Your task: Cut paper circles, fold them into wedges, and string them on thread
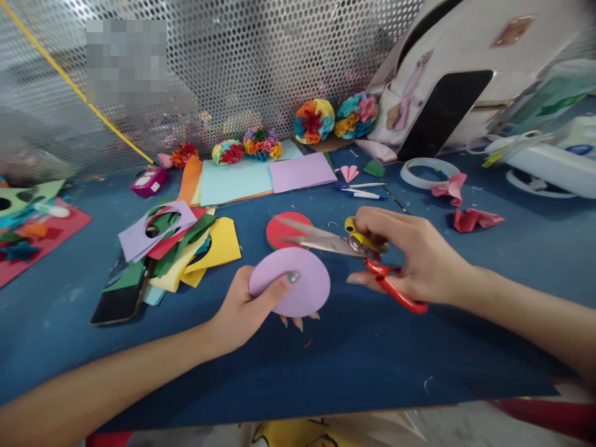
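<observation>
No words can be read anywhere. The pink box (149, 181) carries a small white label and the white container (544, 164) a blue oval label, but the print on both is too small and blurred to make out. A pixelated patch (125, 62) covers part of the metal mesh (261, 62).

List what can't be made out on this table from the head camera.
Head view:
- Red paper disc: lower part hidden by the lilac paper disc and the scissors.
- Phone: upper end hidden under paper scraps.
- Pink sheet: cut off by the left edge.
- Patch on the perforated metal screen: pixel-blurred.
- Magenta box label: too small to read.
</observation>
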Action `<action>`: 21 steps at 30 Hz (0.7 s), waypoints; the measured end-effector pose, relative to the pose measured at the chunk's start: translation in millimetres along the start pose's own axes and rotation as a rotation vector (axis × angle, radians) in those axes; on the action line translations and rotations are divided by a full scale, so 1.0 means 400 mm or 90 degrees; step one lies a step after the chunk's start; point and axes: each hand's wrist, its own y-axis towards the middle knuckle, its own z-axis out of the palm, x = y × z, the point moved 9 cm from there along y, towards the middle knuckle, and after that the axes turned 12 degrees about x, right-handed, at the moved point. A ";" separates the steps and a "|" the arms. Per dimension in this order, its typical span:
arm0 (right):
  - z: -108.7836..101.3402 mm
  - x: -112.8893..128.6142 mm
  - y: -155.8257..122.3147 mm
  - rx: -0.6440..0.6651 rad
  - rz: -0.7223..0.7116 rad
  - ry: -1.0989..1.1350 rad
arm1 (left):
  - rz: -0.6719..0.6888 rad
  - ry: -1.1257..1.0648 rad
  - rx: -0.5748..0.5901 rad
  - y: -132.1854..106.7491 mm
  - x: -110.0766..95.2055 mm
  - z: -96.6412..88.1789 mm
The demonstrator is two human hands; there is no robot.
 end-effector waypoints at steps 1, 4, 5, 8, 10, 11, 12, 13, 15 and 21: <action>-0.005 0.006 0.001 -0.002 -0.012 -0.059 | 0.014 -0.007 -0.015 -0.003 0.001 -0.007; -0.010 0.015 0.003 -0.003 -0.014 -0.175 | 0.053 -0.018 -0.058 -0.011 0.001 -0.027; -0.012 0.016 0.002 -0.007 -0.011 -0.202 | 0.061 -0.014 -0.067 -0.012 -0.001 -0.032; -0.013 0.018 0.000 -0.009 -0.008 -0.269 | 0.070 0.021 -0.075 -0.010 -0.014 -0.042; -0.011 0.016 -0.002 -0.004 -0.003 -0.301 | 0.072 0.044 -0.077 -0.009 -0.024 -0.048; -0.010 0.014 -0.003 -0.003 0.003 -0.311 | 0.074 0.052 -0.078 -0.009 -0.028 -0.050; -0.009 0.012 -0.003 -0.003 0.009 -0.317 | 0.075 0.057 -0.079 -0.009 -0.031 -0.052; -0.009 0.011 -0.005 -0.005 0.011 -0.321 | 0.073 0.060 -0.079 -0.009 -0.031 -0.053; -0.008 0.010 -0.007 -0.009 0.015 -0.330 | 0.068 0.062 -0.076 -0.010 -0.029 -0.052; -0.005 0.003 -0.007 0.005 0.031 -0.334 | 0.034 0.063 -0.082 -0.011 -0.023 -0.046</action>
